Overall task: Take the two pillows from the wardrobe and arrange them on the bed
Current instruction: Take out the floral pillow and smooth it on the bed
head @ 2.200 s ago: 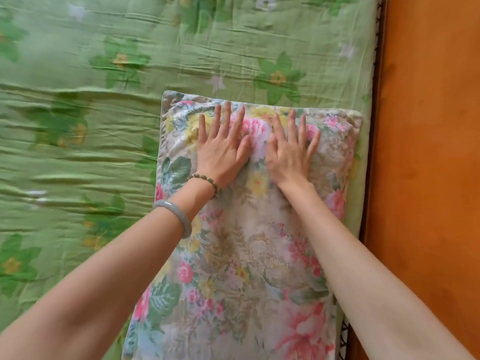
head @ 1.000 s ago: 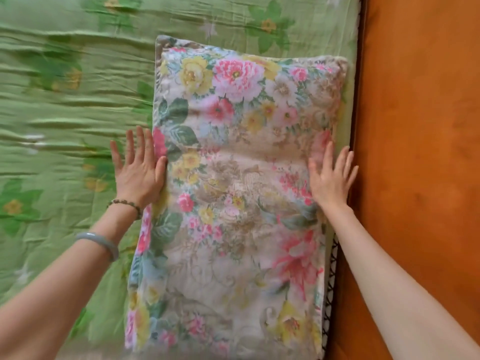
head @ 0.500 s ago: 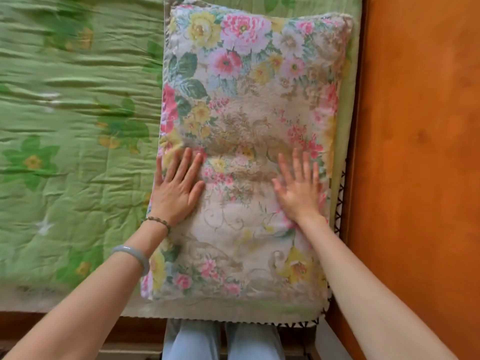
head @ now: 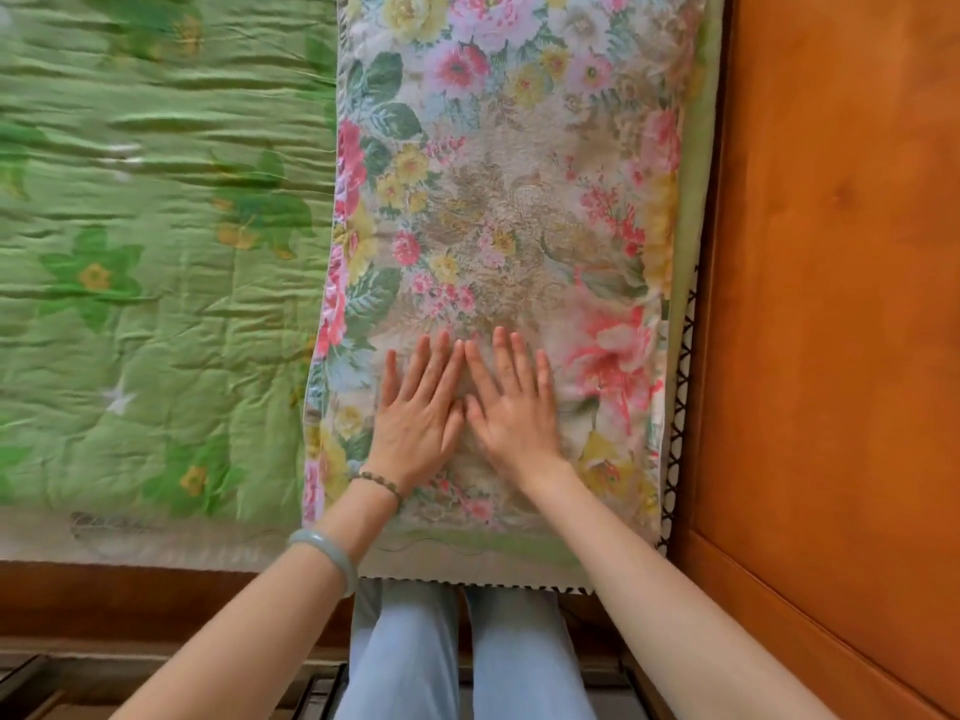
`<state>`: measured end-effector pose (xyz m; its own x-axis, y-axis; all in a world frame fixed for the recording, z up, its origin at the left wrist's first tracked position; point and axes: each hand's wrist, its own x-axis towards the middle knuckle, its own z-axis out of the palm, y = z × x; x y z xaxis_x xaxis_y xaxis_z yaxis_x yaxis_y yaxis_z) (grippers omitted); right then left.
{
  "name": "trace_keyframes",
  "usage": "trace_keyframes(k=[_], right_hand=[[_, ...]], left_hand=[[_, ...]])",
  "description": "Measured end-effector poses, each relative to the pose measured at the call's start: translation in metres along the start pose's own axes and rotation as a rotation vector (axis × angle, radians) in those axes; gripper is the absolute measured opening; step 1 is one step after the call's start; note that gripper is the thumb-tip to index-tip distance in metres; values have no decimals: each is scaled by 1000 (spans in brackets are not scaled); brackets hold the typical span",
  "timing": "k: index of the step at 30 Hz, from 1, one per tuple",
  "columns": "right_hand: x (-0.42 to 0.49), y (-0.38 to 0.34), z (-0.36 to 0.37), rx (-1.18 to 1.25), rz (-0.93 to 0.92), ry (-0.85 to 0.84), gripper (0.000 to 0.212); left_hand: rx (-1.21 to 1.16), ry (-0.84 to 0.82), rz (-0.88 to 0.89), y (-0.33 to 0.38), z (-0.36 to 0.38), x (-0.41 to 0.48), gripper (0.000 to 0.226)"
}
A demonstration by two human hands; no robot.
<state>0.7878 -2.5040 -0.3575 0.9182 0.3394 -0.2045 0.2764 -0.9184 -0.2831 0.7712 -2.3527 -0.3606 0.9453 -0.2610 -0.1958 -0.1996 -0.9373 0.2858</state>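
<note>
The rectangular floral-print fabric pillow [head: 509,210] lies flat on the green quilted bedspread [head: 156,283], beside the orange wooden headboard [head: 841,252]. Left hand [head: 418,413] and right hand [head: 511,407] press its near end, 2 palms flat, fingers straight, grasping nothing.

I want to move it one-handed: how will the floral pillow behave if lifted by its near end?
Probably floppy: the floral pillow lies flat and thin, so its far end would likely sag. Likely light, being soft cloth under the flat left hand and right hand. Pushed, it may bunch the wrinkled green quilt.
</note>
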Motion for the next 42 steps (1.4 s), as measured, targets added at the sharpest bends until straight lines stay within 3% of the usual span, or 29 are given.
trace_keyframes(k=[4,10,12,14,16,19,22,25,33,37,40,42], right_hand=[[-38,72,10,-132,12,-137,63],[-97,146,-3,-26,328,-182,60],[-102,136,-12,17,466,-102,62],[-98,99,-17,75,476,-11,63],[-93,47,-11,107,273,17,65],[-97,-18,10,95,10,-81,68],[-102,-23,31,-63,20,-90,66],[-116,16,44,-166,-6,-167,73],[-180,89,21,-264,371,-305,70],[-186,78,-25,-175,569,-465,62],[-170,45,-84,-77,617,-512,44],[-160,18,-131,-40,585,-489,43]], left_hand=[[74,-131,-52,-52,17,-34,65],[153,-254,-304,-115,13,-90,71],[155,-220,-410,-122,4,-106,70],[116,-117,-415,-100,-1,-112,69],[77,-37,-277,-53,0,-107,67],[30,-22,-83,13,15,-99,64],[29,-57,-25,28,34,-101,60],[131,-168,2,12,43,-110,64],[286,-341,-223,-49,20,-166,71],[412,-529,-372,-66,-23,-179,74],[321,-515,-410,-58,-70,-179,71],[239,-496,-419,-48,-109,-176,61]])
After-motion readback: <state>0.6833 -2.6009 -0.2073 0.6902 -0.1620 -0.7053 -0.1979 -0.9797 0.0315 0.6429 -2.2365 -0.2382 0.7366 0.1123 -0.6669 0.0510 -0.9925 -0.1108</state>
